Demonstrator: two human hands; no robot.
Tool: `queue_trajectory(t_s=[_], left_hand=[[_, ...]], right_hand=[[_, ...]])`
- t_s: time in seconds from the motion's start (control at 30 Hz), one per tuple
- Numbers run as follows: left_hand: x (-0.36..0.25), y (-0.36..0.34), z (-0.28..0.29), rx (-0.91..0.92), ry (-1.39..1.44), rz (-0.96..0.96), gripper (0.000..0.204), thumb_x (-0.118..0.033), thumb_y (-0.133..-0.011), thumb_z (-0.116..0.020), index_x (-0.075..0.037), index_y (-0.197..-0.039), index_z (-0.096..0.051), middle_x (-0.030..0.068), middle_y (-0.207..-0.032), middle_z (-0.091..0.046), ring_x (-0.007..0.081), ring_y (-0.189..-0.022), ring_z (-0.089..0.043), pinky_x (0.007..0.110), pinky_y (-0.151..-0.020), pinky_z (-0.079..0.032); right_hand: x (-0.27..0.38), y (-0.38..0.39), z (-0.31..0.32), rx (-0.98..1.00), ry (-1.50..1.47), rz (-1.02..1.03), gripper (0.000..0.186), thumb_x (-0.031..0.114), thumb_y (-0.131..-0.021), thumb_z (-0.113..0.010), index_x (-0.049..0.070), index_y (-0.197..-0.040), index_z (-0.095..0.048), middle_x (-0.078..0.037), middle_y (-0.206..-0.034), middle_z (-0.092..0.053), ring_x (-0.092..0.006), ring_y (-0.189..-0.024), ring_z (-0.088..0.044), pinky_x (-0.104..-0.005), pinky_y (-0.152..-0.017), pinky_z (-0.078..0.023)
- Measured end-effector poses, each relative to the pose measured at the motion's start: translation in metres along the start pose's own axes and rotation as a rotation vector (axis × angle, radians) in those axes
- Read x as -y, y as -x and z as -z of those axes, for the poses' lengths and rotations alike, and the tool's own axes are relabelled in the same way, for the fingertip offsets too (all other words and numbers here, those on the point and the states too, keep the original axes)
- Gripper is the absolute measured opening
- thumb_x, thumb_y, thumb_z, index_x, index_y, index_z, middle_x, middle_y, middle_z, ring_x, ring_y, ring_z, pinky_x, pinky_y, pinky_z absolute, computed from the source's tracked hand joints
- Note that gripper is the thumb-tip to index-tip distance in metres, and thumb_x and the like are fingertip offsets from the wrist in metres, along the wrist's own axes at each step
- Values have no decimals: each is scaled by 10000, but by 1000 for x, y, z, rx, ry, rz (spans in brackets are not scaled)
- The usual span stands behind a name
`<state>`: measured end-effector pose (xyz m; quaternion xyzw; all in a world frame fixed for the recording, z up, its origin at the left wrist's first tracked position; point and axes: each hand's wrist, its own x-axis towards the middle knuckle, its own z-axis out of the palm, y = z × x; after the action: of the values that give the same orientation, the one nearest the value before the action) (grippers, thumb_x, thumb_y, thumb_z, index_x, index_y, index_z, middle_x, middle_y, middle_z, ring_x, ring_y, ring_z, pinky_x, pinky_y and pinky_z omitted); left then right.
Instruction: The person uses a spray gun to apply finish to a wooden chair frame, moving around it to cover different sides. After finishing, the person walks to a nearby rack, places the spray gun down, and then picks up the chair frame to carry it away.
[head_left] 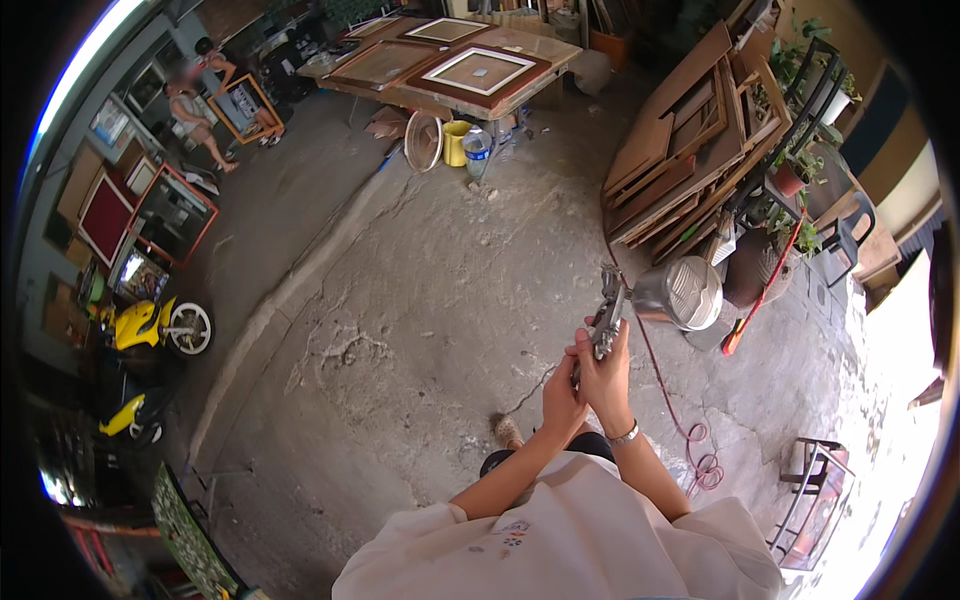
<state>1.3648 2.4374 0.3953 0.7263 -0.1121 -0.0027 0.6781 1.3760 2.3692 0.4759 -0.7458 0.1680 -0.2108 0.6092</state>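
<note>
My two hands are raised together in front of my body, right of the middle of the view. Between them is a silver metal tool that looks like a spray gun (608, 315), its head pointing away from me. My right hand (606, 382), with a metal watch on the wrist, is wrapped round its right side. My left hand (564, 402) grips it lower down, from the left; the fingers of both hands hide the handle. A thin reddish hose (655, 365) runs along the floor beyond my right hand and ends in loose coils.
A large silver pot (680, 293) stands ahead right, before leaning wooden panels (668, 140). A table (545, 70) holds picture frames; a yellow bucket (455, 144) stands below. Two people carry a frame (245, 108) far left. A yellow motorbike (140, 325) is left; a stool (800, 460) right.
</note>
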Motion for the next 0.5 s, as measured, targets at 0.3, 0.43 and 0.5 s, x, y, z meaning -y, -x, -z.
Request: queue_trajectory(t_s=[0.3, 0.43, 0.5], left_hand=[[57, -175, 20, -97, -362, -125, 278, -269, -948, -655, -37, -1100, -641, 143, -629, -547, 283, -516, -551, 392, -491, -402], [73, -294, 27, -114, -488, -287, 382, -383, -982, -621, -15, -1079, -653, 101, -566, -496, 228, -457, -487, 377, -455, -361], [70, -358, 23, -135, -574, -367, 409, -402, -984, -612, -8, -1084, -657, 95, -566, -496, 229, -453, -476, 376, -454, -357]], right_hand=[[-42, -140, 23, 32, 188, 81, 619, 129, -899, -725, -20, -1408, -407, -160, -1286, -553, -181, -957, -655, -291, -729, -551], [-20, -236, 84, -567, -146, 565, 544, 393, -1000, -527, 5, -1368, -427, -190, -1322, -536, -272, -978, -643, -364, -819, -539], [22, -281, 120, -723, -239, 977, 589, 492, -1021, -419, -10, -1328, -445, -203, -1309, -536, -312, -974, -633, -381, -855, -521]])
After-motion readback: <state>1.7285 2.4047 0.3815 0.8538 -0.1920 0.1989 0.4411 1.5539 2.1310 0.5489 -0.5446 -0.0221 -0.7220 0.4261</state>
